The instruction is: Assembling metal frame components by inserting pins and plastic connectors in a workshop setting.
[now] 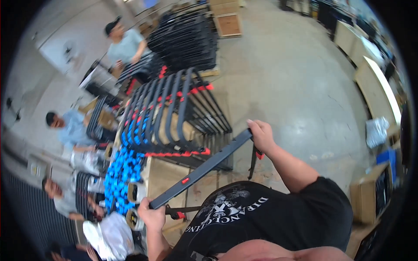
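Head: left hand and right hand grip bar diagonally.

L hand, R hand grip blk frame (red tab nearer L); frame row nearby.

One held black frame, one black cap, three pale-shirted co-workers.

The bar lay central.
From it, frames stood at eleven o'clock, a stack on a pallet beyond; parts lay at nine, a bag at eight, a carton at three.
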### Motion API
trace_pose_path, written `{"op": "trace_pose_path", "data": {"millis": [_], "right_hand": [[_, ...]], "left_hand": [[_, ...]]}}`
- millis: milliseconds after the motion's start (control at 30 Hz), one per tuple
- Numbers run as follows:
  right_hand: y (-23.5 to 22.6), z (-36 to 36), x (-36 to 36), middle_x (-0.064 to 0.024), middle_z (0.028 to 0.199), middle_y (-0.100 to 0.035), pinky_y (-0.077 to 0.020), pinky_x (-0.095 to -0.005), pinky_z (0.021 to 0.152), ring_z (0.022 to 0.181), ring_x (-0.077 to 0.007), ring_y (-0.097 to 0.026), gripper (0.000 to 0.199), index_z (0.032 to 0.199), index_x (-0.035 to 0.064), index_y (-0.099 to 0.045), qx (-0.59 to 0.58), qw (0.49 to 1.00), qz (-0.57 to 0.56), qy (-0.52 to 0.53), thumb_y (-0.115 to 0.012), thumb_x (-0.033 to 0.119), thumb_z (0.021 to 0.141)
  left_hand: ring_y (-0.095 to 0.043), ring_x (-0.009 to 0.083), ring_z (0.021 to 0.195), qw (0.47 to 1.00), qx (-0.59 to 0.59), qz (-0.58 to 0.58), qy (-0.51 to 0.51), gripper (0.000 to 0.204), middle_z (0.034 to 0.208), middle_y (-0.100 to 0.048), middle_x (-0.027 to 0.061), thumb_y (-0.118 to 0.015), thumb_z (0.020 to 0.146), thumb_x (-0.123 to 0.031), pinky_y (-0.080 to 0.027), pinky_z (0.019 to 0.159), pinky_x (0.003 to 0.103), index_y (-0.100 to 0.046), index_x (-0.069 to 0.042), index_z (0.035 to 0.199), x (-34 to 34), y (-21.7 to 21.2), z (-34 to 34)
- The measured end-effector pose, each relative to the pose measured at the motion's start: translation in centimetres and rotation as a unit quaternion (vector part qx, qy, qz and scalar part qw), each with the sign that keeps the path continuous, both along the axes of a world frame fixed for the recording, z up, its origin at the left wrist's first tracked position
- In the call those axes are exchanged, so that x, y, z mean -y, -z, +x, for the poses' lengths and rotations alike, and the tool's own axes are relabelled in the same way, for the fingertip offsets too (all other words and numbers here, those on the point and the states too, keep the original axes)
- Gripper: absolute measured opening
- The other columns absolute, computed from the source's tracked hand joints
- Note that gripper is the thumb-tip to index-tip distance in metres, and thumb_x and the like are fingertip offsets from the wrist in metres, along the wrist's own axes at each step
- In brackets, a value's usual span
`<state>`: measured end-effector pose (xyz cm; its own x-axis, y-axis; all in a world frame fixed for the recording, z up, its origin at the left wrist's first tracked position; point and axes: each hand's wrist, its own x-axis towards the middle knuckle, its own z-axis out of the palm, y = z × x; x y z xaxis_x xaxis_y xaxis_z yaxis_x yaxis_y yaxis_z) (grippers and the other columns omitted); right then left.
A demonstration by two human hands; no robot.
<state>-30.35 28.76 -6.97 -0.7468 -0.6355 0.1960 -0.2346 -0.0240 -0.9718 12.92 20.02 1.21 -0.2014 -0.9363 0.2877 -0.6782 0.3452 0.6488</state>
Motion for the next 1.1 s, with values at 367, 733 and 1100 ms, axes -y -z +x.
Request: {"op": "trace_pose_path", "data": {"millis": [367, 733, 1100], "right_hand": [[-5.7, -8.3, 8.2, -0.0107, 0.072, -0.066, -0.0498, -0.0343, 0.07, 0.071, -0.0181, -0.06, 0.045, 0.091, -0.004, -0.072, -0.016, 0.995, 0.094, 0.016, -0.063, 0.04, 0.091], [0.9, -25.4, 30.9, -0.0029, 0.062, -0.055, -0.0436, -0.0327, 0.063, 0.065, -0.0131, -0.052, 0.045, 0.08, -0.0025, -0.067, -0.047, 0.981, 0.018, -0.186, -0.062, 0.04, 0.092], [7.2, -28.8, 47.5, -0.0063, 0.078, -0.069, -0.0473, -0.0331, 0.071, 0.073, -0.0174, -0.059, 0.035, 0.091, -0.0005, -0.074, 0.077, 0.951, 0.007, -0.3, -0.064, 0.033, 0.093]], "left_hand": [[-0.05, 0.0087, 0.065, 0.985, -0.136, 0.105, 0.025, 0.029, 0.066, -0.054, 0.0001, -0.082, 0.071, -0.005, -0.043, 0.06, 0.028, -0.053, -0.005, 0.071, 5.7, 6.9, -6.5], [-0.05, 0.0067, 0.066, 0.974, -0.118, 0.11, -0.158, 0.025, 0.069, -0.056, -0.0024, -0.082, 0.079, -0.011, -0.044, 0.06, 0.026, -0.058, -0.004, 0.076, 7.5, 7.7, -24.5], [-0.05, 0.0061, 0.064, 0.939, -0.106, 0.116, -0.306, 0.023, 0.07, -0.059, -0.0019, -0.081, 0.08, -0.015, -0.046, 0.06, 0.026, -0.062, -0.003, 0.079, 11.7, 11.4, -36.5]]}}
